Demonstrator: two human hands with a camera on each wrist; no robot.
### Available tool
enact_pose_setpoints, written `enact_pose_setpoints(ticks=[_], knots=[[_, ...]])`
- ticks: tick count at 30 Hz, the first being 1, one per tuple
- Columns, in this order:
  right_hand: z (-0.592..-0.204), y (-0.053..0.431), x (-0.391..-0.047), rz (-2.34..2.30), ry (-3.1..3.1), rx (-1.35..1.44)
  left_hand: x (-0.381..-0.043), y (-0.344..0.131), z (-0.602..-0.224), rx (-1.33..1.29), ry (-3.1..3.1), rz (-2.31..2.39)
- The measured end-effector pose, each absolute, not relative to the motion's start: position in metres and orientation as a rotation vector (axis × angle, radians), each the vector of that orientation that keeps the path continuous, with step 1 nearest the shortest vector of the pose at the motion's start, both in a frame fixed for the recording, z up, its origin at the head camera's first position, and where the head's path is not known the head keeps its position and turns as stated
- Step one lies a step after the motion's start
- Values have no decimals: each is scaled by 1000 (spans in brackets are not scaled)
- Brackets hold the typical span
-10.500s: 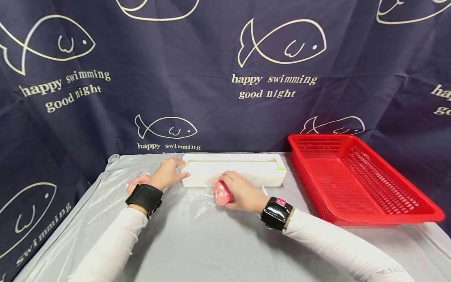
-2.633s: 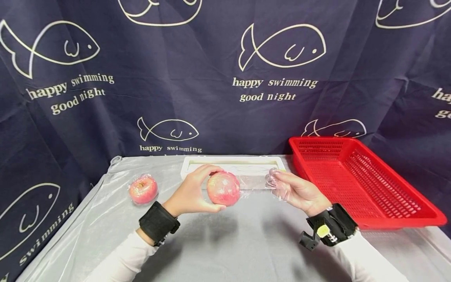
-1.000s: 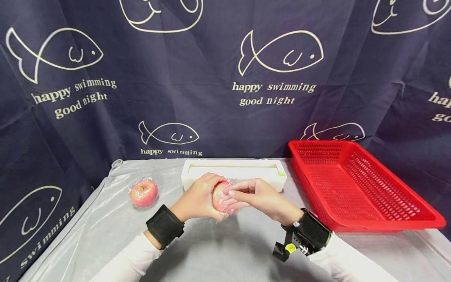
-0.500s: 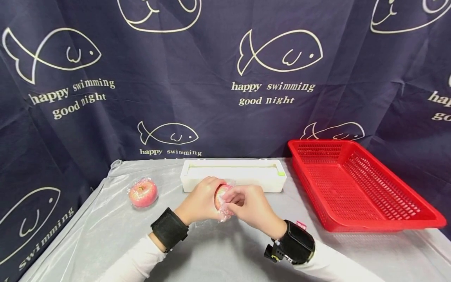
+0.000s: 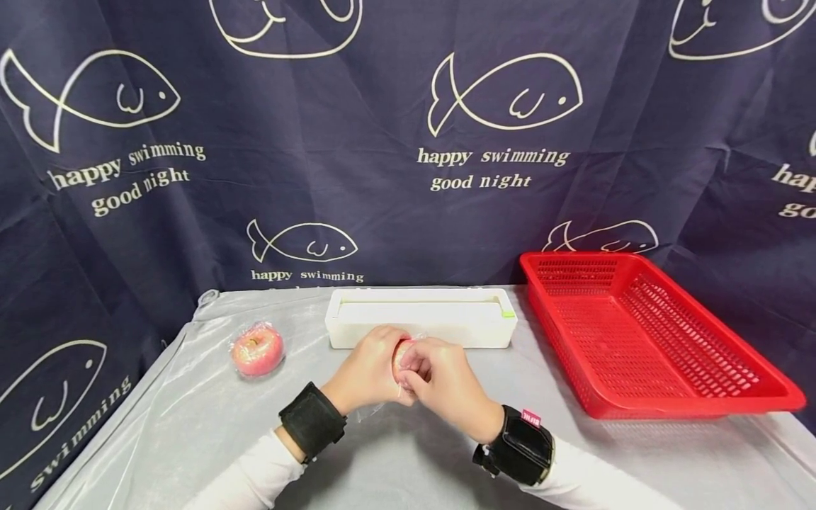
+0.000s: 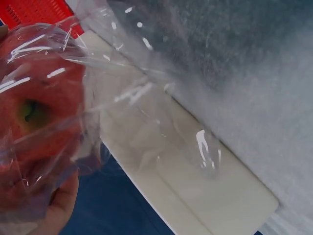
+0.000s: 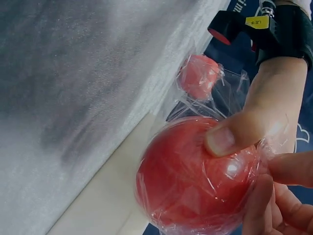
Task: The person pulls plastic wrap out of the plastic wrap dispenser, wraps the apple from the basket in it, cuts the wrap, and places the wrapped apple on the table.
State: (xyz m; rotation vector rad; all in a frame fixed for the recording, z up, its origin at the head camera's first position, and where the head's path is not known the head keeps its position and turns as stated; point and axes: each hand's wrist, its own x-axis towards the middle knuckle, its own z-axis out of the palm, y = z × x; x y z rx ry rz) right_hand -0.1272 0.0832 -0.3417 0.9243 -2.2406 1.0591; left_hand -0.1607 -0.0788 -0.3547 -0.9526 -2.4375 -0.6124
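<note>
My left hand (image 5: 368, 372) grips a red apple (image 7: 193, 176) above the table, its thumb pressing the fruit's side. Clear cling film (image 6: 161, 132) covers this apple, and a loose flap spreads out from it in the left wrist view. At the apple's right side, my right hand (image 5: 449, 386) pinches film with curled fingers (image 7: 259, 200). Both hands hide most of the apple in the head view. To the left on the table sits another apple (image 5: 257, 350) in film, stem up. Just behind the hands stands a long white cling film box (image 5: 421, 329).
A red perforated plastic basket (image 5: 612, 347) stands at the right. Grey cloth covers the table (image 5: 408, 453). Behind it hangs a dark blue curtain (image 5: 382, 184) with white fish prints.
The right hand, earlier on the apple by the box, later held film apart from the left-held apple. It has since come in against that apple. Both hands have lately shifted slightly nearer each other.
</note>
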Motion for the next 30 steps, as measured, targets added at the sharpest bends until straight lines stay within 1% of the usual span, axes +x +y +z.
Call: enact_pose_setpoints(ticks=[7, 13, 17, 20, 24, 26, 30], knots=[[-329, 92, -122, 1182, -2256, 882, -159, -84, -358, -928, -2432, -754], [-317, 112, -131, 1413, -2203, 697, -157, -89, -351, -914, -2410, -750], [-316, 122, -140, 1803, -2354, 555, -157, -90, -347, -932, -2377, -759], [-322, 127, -144, 2225, -2451, 536, -155, -89, -343, -965, -2368, -788], [-332, 126, -146, 2727, -2384, 589, -152, -86, -340, -1011, -2390, -784], [-337, 123, -146, 2857, -2323, 602, -151, -84, -339, -1033, -2400, -773], [-342, 119, -145, 2931, -2258, 594, -150, -82, -337, -1058, -2426, -759]])
